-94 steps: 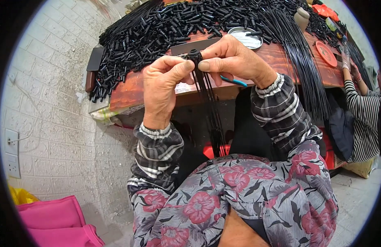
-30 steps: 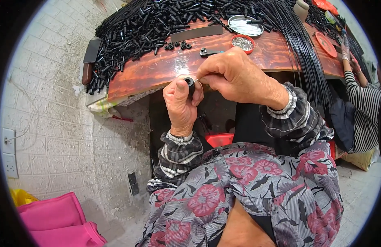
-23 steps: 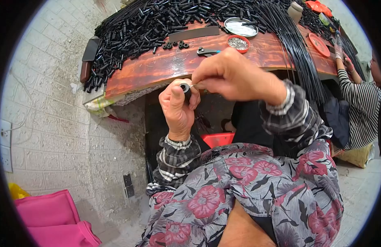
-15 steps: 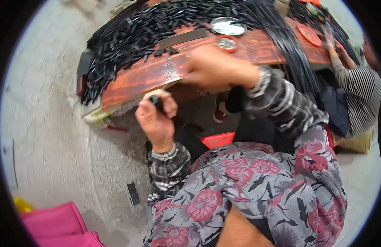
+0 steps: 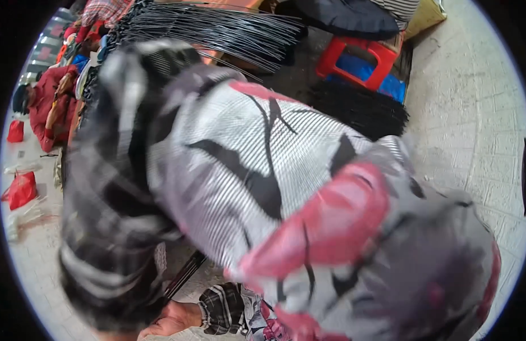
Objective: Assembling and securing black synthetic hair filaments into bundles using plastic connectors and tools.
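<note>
My right arm crosses the view in a sleeve with a floral upper part and a blurred black-and-white plaid forearm (image 5: 112, 238). Only a sliver of my right hand (image 5: 112, 335) shows at the lower edge; its fingers are out of sight. Close beside it is my left hand (image 5: 172, 318), coming out of a plaid cuff (image 5: 222, 308). The sleeve and the picture's edge hide most of its fingers. Several thin dark rods (image 5: 186, 274) slant down near the left hand; whether it touches them I cannot tell.
Long black rods (image 5: 217, 34) overhang the table at the top. A red stool (image 5: 362, 62) stands over blue plastic (image 5: 394, 88), by a dark bundle (image 5: 359, 108). A co-worker in red (image 5: 50, 102) is at far left, with red bags (image 5: 19, 190) on the floor nearby.
The view has swung far to the right, and my right arm now fills much of it. Both hands have shifted to the lower edge. The small dark piece in my left hand no longer shows.
</note>
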`<state>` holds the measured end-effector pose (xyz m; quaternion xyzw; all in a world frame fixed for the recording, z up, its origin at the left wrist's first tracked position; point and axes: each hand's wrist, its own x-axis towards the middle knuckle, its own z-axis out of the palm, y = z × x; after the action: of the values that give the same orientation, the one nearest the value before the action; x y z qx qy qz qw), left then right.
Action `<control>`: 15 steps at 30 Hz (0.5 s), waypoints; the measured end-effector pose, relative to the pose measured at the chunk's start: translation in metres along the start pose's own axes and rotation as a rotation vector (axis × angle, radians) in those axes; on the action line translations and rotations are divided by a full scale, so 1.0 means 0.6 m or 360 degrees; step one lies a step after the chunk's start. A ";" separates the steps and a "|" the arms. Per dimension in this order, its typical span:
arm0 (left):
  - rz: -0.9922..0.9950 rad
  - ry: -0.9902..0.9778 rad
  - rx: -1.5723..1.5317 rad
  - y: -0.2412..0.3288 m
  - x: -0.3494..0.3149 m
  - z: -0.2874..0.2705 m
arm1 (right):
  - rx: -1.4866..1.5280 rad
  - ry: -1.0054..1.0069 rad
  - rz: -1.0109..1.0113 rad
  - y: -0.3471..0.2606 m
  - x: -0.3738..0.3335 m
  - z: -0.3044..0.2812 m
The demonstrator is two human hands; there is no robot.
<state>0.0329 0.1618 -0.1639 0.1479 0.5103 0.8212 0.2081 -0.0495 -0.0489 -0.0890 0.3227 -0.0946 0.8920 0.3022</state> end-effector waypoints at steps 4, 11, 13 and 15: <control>0.0160 0.0127 0.0283 0.038 0.008 -0.041 | -0.0675 -0.0078 0.0304 -0.056 0.010 0.036; 0.0663 0.0566 0.0660 0.162 0.014 -0.096 | -0.1835 -0.0632 0.0816 -0.319 0.070 -0.003; 0.0749 0.0754 0.0711 0.190 -0.027 -0.101 | -0.2201 -0.0838 0.0958 -0.392 0.093 -0.026; 0.0363 -0.0409 -0.0014 0.203 -0.046 -0.078 | -0.2612 -0.1082 0.1042 -0.472 0.134 -0.053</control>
<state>0.0121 0.0641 -0.0753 0.3077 0.4558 0.8161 0.1778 0.0548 0.2273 -0.0702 0.2095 -0.8613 0.4455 0.1258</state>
